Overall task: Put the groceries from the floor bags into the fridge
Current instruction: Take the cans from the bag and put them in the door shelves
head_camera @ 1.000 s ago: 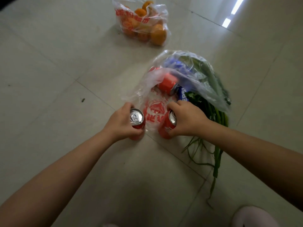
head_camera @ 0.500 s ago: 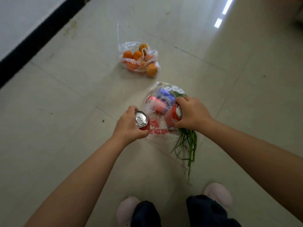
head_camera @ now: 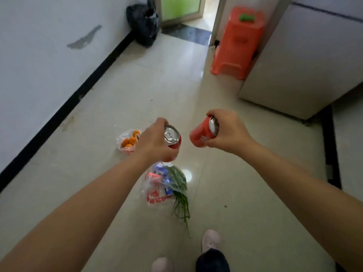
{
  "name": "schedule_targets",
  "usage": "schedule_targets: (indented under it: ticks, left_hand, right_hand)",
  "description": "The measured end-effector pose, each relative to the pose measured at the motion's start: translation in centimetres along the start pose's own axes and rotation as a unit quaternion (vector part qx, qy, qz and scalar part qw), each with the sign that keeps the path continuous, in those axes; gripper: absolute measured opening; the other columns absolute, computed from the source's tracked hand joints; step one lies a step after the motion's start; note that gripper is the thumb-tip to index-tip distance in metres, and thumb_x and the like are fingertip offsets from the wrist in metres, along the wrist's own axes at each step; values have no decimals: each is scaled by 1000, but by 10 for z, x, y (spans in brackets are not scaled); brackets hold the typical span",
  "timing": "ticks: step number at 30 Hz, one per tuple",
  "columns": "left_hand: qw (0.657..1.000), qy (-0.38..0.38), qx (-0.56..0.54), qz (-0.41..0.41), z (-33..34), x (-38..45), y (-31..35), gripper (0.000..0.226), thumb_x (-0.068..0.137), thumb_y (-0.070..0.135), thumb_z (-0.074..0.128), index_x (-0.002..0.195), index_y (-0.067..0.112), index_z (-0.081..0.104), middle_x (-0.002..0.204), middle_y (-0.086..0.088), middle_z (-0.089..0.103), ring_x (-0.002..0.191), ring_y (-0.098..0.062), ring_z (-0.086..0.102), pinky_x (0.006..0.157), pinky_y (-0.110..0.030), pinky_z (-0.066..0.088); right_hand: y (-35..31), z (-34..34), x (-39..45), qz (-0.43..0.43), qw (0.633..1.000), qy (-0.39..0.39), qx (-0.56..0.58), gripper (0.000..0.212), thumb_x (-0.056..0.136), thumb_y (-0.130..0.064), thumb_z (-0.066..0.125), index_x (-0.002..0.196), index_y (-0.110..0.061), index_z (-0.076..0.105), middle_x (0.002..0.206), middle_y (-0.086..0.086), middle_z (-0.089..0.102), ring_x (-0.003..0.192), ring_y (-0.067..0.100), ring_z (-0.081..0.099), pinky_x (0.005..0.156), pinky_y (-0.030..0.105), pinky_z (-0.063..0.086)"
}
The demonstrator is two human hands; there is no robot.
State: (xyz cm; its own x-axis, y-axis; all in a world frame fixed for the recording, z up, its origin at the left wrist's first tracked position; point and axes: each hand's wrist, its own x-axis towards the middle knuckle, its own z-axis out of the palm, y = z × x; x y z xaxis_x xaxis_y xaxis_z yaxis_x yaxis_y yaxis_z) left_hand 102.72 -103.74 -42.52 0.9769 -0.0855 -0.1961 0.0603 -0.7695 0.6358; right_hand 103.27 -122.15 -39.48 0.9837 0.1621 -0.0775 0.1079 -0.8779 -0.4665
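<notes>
My left hand (head_camera: pixel 155 141) grips a red soda can (head_camera: pixel 172 137) with its silver top facing up. My right hand (head_camera: pixel 229 131) holds a second red can (head_camera: pixel 201 134), tilted to the left. Both cans are high above the floor. Below them lies a clear plastic bag (head_camera: pixel 157 195) with red print, holding a blue can, another red can and green onions that stick out toward my feet. A second bag with oranges (head_camera: pixel 128 141) lies further left on the tiles. The white fridge (head_camera: pixel 306 61) stands at the upper right, its door closed.
An orange plastic stool (head_camera: pixel 235 44) stands beside the fridge near a doorway. A black rubbish bag (head_camera: pixel 143 24) sits in the far corner by the white wall with its black skirting. My feet (head_camera: pixel 211 240) are at the bottom edge.
I have stood up, lifting both cans away from the bag. The view has risen and now takes in the fridge, stool and doorway.
</notes>
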Motion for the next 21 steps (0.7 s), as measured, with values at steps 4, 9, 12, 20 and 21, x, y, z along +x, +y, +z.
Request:
schedule_targets:
  ticks: [4, 9, 12, 20, 21]
  left_hand:
    - [995, 57, -12, 83, -51, 10, 103, 67, 65, 16, 81, 122, 8, 45, 117, -10, 59, 107, -28, 56, 84, -30, 43]
    - [972, 74, -15, 224, -77, 17, 228, 63, 65, 16, 80, 118, 8, 48, 115, -8, 58, 91, -17, 47, 77, -23, 36]
    - [952, 82, -27, 293, -79, 22, 301, 68, 65, 16, 80, 123, 7, 47, 120, -10, 58, 101, -21, 53, 80, -24, 40]
    - [910, 131, -2, 393, -57, 67, 469, 75, 67, 16, 78, 134, 7, 45, 129, -12, 53, 117, -24, 50, 97, -26, 40]
    - [908, 141, 2, 395, -53, 78, 487, 74, 67, 15, 79, 133, 7, 47, 128, -13, 53, 116, -25, 50, 97, -27, 39]
  right_hand:
    - [-3, -121, -20, 40, 991, 124, -7, 72, 60, -19, 82, 124, -9, 53, 121, 12, 60, 111, 31, 53, 94, 34, 42]
    - [6, -234, -66, 60, 967, 244, 29, 67, 61, -10, 82, 121, -6, 54, 103, 4, 59, 101, 23, 56, 89, 27, 43]
    - [25, -284, -82, 67, 953, 295, 28, 67, 61, -13, 82, 122, -9, 53, 116, 10, 62, 106, 26, 57, 94, 37, 47]
    - [119, -413, -65, 28, 927, 375, -8, 68, 59, -14, 83, 121, -7, 54, 113, 9, 61, 106, 26, 55, 87, 26, 39]
    - [132, -431, -58, 18, 926, 378, -3, 68, 59, -14, 83, 120, -7, 55, 108, 6, 59, 105, 26, 55, 89, 27, 41]
